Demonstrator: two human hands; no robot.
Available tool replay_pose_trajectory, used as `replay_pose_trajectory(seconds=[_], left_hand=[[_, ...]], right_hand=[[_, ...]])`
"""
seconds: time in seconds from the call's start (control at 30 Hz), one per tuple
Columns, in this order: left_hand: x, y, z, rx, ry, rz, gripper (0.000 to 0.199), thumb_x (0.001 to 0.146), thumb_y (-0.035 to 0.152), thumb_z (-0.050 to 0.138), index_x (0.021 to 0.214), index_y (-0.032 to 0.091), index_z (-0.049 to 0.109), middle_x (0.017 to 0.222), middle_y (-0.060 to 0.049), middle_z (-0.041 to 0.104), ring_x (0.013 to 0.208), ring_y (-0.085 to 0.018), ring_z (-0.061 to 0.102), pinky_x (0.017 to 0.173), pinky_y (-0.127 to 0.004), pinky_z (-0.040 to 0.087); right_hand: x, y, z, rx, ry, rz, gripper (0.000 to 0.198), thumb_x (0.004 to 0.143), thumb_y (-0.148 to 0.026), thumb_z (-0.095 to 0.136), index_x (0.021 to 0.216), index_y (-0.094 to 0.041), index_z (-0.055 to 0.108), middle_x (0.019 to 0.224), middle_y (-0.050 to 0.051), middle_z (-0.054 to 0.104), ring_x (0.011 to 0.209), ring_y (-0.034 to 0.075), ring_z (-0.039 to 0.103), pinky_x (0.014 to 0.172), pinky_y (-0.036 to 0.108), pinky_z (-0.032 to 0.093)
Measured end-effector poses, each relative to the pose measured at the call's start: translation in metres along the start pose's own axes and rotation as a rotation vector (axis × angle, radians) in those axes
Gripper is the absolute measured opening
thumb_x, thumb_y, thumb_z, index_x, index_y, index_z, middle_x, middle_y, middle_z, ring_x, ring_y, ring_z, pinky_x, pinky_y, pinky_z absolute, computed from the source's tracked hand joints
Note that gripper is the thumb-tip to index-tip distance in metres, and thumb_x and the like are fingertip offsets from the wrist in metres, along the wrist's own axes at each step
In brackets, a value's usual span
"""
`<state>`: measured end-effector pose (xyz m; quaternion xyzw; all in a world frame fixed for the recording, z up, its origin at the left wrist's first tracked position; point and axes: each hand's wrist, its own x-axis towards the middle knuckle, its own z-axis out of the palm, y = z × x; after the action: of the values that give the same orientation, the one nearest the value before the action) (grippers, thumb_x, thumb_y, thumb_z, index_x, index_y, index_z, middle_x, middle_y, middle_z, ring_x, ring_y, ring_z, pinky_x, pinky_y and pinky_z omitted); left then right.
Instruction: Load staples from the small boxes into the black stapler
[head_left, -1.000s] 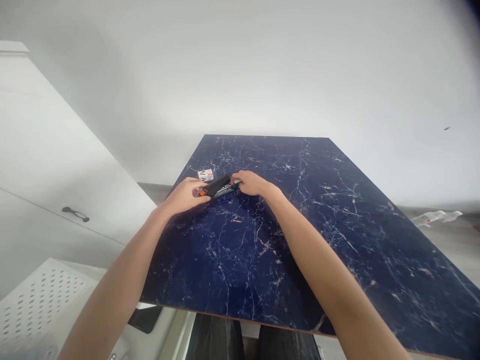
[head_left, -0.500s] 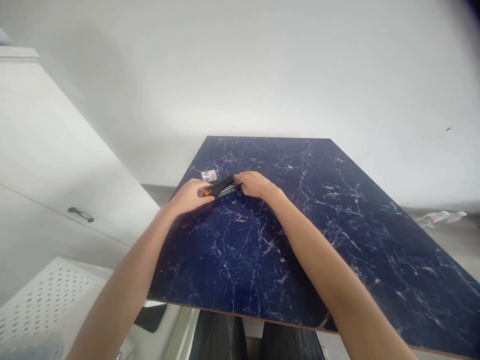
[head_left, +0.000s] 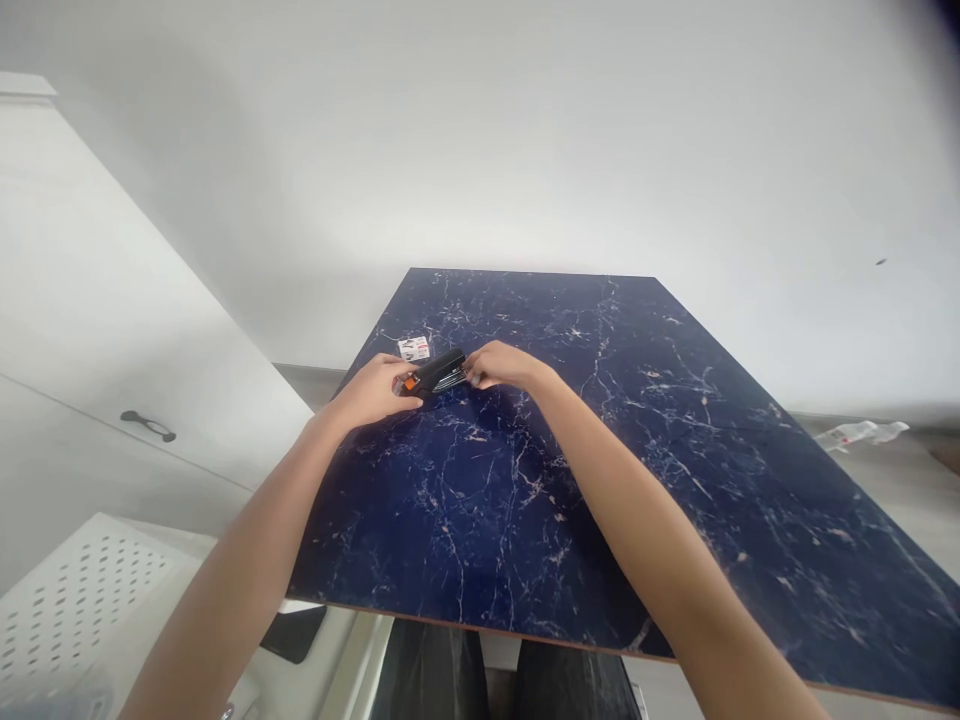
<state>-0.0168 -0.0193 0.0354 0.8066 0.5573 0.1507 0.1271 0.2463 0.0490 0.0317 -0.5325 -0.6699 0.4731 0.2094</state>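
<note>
A black stapler (head_left: 441, 371) with an orange part at its left end lies at a slant over the blue marbled table (head_left: 480, 480). My left hand (head_left: 377, 390) is closed around the stapler's orange end, thumb on the near side. At the other end, the fingers of my right hand (head_left: 491, 365) are pinched together against the metal strip under the black top; whatever is between the fingertips is hidden. Just behind the stapler sits a small white box (head_left: 413, 348) with dark and red print.
A white cabinet (head_left: 90, 300) with a dark handle (head_left: 148, 426) stands to the left. Below it are a white perforated panel (head_left: 82, 590) and a flat black object (head_left: 294, 633). Clear plastic packaging (head_left: 862, 434) lies beyond the table's right edge, and a wall rises behind.
My right hand has shifted slightly off the stapler's black top, so its tip now shows. My left hand keeps its hold. The whole view has moved a little.
</note>
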Motion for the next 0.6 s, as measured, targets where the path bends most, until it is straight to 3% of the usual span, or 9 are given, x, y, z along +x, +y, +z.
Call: replay_pose_trajectory(seconds=[0.1,0.23,0.33,0.43,0.5,0.6], left_hand=[[0.001,0.004,0.004,0.013,0.03,0.009,0.052,0.076,0.043,0.079,0.125,0.027,0.072,0.128,-0.012,0.064,0.124,-0.034,0.057,0.102,-0.043,0.05],[0.0,0.011,0.006,0.041,0.053,-0.009,0.061,0.076,0.04,0.08,0.134,0.027,0.067,0.133,-0.013,0.063,0.127,-0.034,0.056,0.105,-0.043,0.048],[-0.003,0.008,-0.006,0.028,0.029,0.003,0.072,0.078,0.048,0.079,0.144,0.028,0.059,0.138,-0.013,0.062,0.133,-0.034,0.052,0.107,-0.043,0.046],[-0.009,-0.006,-0.027,0.0,-0.035,0.005,0.074,0.08,0.055,0.074,0.147,0.029,0.055,0.144,-0.011,0.059,0.131,-0.033,0.055,0.104,-0.04,0.047],[-0.013,-0.019,-0.04,0.02,-0.122,-0.056,0.072,0.078,0.052,0.075,0.144,0.029,0.058,0.141,-0.01,0.062,0.124,-0.033,0.06,0.098,-0.038,0.05],[-0.016,-0.035,-0.047,0.028,-0.205,-0.172,0.063,0.075,0.047,0.075,0.135,0.029,0.064,0.13,-0.008,0.069,0.113,-0.031,0.067,0.086,-0.033,0.052]], right_hand=[[-0.005,-0.01,0.018,0.067,-0.051,0.012,0.015,0.073,-0.008,0.059,0.066,-0.016,0.069,0.08,0.01,0.077,0.072,0.021,0.072,0.067,0.026,0.06],[-0.008,-0.013,0.016,0.113,-0.072,0.039,0.021,0.072,-0.005,0.059,0.08,-0.017,0.073,0.087,0.009,0.078,0.074,0.02,0.072,0.069,0.027,0.06],[-0.01,-0.015,0.005,0.093,-0.039,0.069,0.025,0.074,-0.005,0.06,0.089,-0.017,0.074,0.081,0.009,0.075,0.071,0.022,0.072,0.067,0.031,0.061],[-0.017,-0.023,-0.001,0.047,-0.049,0.087,0.018,0.075,-0.006,0.063,0.084,-0.016,0.075,0.076,0.01,0.073,0.068,0.025,0.072,0.065,0.035,0.062],[-0.024,-0.031,0.003,0.022,-0.193,0.083,0.02,0.073,-0.005,0.066,0.085,-0.017,0.077,0.081,0.011,0.075,0.068,0.026,0.073,0.068,0.038,0.063],[-0.033,-0.038,0.019,0.012,-0.447,0.082,0.042,0.073,-0.004,0.067,0.11,-0.02,0.078,0.092,0.01,0.076,0.068,0.023,0.074,0.075,0.041,0.064]])
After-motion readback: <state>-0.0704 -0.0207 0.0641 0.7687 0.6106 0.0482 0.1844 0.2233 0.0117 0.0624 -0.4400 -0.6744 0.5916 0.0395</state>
